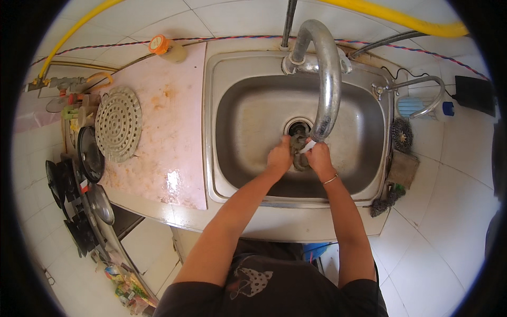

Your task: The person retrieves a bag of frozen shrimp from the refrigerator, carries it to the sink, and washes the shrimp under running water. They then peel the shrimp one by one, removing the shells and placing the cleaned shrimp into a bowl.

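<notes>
My left hand (280, 155) and my right hand (320, 153) are together low in a stainless steel sink (352, 130), just under the mouth of the curved metal faucet (328, 75). Between them they grip a soft, wet-looking grey-green thing (300, 148); whether it is a cloth or food cannot be told. A white streak (308, 146), apparently running water, falls from the spout onto it. Partly behind this thing lies the round drain (299, 126). My fingertips are mostly hidden by it and by the spout. A thin bangle circles my right wrist.
Left of the sink, a pink board (170, 119) carries an orange-lidded jar (174, 51). A perforated metal plate (119, 125) leans near pan lids (91, 154). On the right rim are a black scrubber (402, 134), a brown block (403, 169) and a small tap (380, 90).
</notes>
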A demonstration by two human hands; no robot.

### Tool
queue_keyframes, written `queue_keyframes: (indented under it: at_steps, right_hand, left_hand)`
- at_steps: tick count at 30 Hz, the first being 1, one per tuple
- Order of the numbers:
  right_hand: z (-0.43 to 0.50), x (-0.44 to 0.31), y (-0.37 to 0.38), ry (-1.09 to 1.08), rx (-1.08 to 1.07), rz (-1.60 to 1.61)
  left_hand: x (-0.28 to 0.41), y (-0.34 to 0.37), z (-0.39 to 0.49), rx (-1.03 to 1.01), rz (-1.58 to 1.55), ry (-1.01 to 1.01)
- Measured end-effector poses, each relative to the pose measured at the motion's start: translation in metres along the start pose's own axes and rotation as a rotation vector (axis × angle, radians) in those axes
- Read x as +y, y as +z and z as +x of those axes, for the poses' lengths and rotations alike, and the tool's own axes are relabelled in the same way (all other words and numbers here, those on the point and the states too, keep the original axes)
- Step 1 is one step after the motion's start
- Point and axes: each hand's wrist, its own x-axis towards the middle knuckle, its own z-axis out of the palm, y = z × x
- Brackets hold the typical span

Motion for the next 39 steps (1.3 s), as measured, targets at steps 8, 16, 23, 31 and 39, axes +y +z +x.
queue_keyframes:
  at_steps: [8,16,23,31,39]
  right_hand:
    - [-0.024,-0.008,0.004,0.268,-0.046,-0.439]
    - [-0.004,-0.014,0.038,0.21,-0.009,0.33]
    - [-0.001,-0.007,0.032,0.229,0.157,0.164]
    - [0.022,0.009,0.049,0.029,0.249,-0.033]
    - [0.005,-0.009,0.048,-0.01,0.061,0.081]
  left_hand:
    - [0.015,0.006,-0.016,-0.128,-0.864,-0.491]
    - [0.036,-0.01,-0.019,-0.201,-1.543,-0.678]
    - [0.026,-0.002,0.002,0.028,-0.95,-0.317]
    - [0.019,0.002,0.0,0.194,-1.152,-0.244]
    - [0.008,-0.004,0.017,0.003,-1.266,-0.378]
